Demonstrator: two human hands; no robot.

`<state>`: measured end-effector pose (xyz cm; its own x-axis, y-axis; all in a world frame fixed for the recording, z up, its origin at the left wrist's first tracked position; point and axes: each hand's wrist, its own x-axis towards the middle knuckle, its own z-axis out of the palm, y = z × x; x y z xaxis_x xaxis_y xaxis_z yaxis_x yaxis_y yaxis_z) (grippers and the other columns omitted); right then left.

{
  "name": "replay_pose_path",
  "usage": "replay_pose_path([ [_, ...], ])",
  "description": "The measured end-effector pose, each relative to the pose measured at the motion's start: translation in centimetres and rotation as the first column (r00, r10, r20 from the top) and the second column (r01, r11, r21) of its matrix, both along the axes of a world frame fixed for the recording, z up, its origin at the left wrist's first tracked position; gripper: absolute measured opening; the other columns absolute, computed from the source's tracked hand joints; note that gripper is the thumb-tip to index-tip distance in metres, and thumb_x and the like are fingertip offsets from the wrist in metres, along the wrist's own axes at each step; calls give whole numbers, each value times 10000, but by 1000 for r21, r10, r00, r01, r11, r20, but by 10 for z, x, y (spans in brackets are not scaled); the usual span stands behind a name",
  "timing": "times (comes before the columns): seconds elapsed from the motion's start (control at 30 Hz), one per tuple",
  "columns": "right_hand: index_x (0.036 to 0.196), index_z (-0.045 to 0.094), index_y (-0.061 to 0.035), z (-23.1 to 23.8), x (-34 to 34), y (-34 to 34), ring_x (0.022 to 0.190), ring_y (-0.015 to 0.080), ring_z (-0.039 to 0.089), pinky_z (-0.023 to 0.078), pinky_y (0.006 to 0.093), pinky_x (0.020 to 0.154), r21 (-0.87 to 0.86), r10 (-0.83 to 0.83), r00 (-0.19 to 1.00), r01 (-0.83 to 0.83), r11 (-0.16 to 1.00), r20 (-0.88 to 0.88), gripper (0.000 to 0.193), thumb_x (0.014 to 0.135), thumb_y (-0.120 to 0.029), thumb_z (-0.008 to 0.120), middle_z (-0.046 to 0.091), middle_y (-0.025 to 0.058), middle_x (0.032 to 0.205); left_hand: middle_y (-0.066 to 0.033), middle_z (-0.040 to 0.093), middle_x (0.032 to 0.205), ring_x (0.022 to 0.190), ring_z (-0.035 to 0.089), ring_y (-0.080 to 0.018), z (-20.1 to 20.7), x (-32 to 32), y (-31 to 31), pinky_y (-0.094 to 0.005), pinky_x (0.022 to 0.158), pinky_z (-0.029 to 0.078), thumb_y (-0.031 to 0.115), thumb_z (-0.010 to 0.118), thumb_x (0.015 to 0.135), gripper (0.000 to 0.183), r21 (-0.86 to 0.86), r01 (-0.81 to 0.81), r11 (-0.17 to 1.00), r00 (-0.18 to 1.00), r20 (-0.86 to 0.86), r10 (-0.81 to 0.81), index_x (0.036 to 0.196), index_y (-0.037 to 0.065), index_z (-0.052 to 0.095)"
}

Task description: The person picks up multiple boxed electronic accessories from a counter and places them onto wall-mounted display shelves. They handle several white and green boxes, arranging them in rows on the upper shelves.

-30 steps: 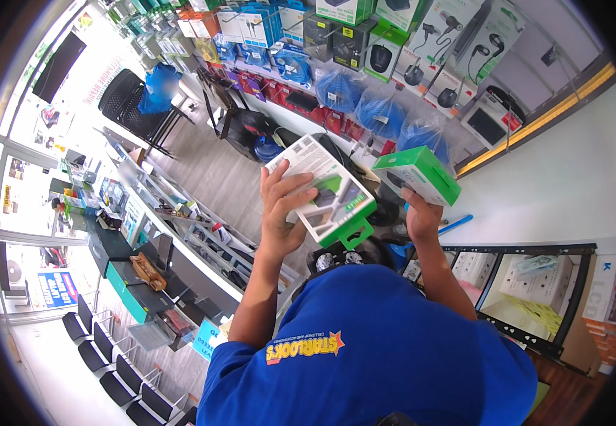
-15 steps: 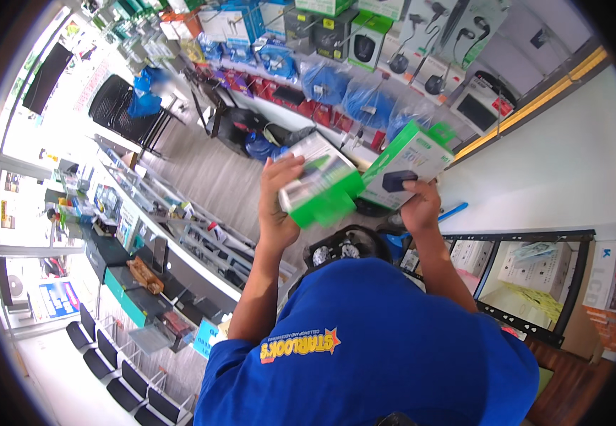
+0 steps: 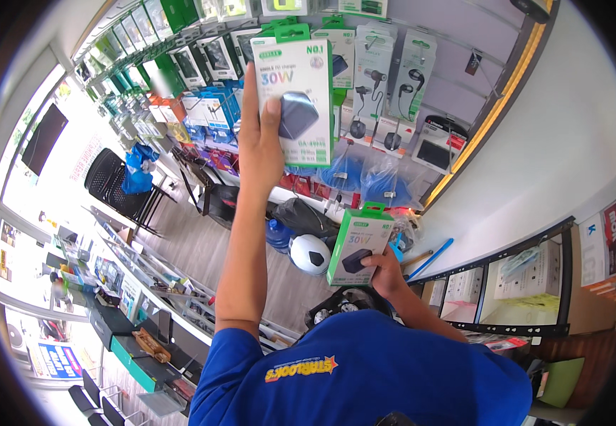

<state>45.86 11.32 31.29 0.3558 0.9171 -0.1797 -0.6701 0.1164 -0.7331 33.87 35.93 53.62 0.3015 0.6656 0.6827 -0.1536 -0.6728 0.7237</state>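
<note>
A white and green charger box (image 3: 306, 74), with a dark charger pictured on its front, is held upright at the far display by my left hand (image 3: 262, 145). The fingers are wrapped round its left side, and the thumb lies on its front. It overlaps other hanging boxes behind it, so whether it touches a hook is hidden. Lower and nearer my body, my right hand (image 3: 387, 275) grips a matching charger box (image 3: 360, 245) by its lower right edge, thumb on the front and green hang tab on top.
Hooks on the wall hold earphone packs (image 3: 372, 85), a dark boxed device (image 3: 437, 144) and several other packs. Below lie a ball (image 3: 309, 254), a blue water jug (image 3: 278, 236) and black bags (image 3: 306, 220). At the right stands a black-framed shelf (image 3: 492, 298); a glass counter (image 3: 173, 298) runs along the left.
My left hand has lifted its box up to the hanging display and turned it upright, front toward me. My right hand has lowered its box toward my body. The view has shifted.
</note>
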Motion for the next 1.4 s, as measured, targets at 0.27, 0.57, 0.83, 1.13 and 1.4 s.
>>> replay_pose_path([
  [0.27,1357,547,-5,-4,3,-15,1139,266,668,511,408,1040,-8,-36,999,36,999,-30,617,748,39,636,687,120,1232,-170,482,1602,1429,485,-216,4,12,26,-339,1190,360,268,494,1134,584,-120,18,993,998,-56,-24,1650,52,325],
  [0.57,1402,526,-16,2,0,-18,1148,252,661,507,402,1040,12,-37,998,36,999,46,651,767,20,663,679,123,1257,-167,611,1464,1318,579,-239,-10,70,80,-356,1121,418,302,545,1106,550,-192,54,980,992,-102,-75,1588,54,450],
  [0.83,1406,520,-17,12,0,-23,1136,244,655,504,395,1036,-35,-60,995,63,997,85,653,772,16,671,676,123,1250,-200,693,1328,1198,654,-309,-25,139,127,-390,1035,473,296,568,1067,497,-308,35,951,995,-76,-61,1480,20,570],
  [1.13,1481,479,-18,23,11,-8,1211,217,633,490,390,1067,-27,-109,975,117,993,196,659,882,-62,750,652,112,1318,-195,576,1434,1283,593,-282,-98,64,4,-389,1061,480,279,597,1069,574,-216,165,962,974,-121,-194,1536,-23,456],
  [1.4,1491,457,-8,25,2,14,1254,196,605,502,353,1060,-58,48,934,-29,998,354,698,880,-25,795,627,109,1347,-107,640,1317,1217,606,-172,-169,-25,-116,-342,1055,479,145,730,1004,569,-637,336,694,917,51,-397,1489,14,461],
])
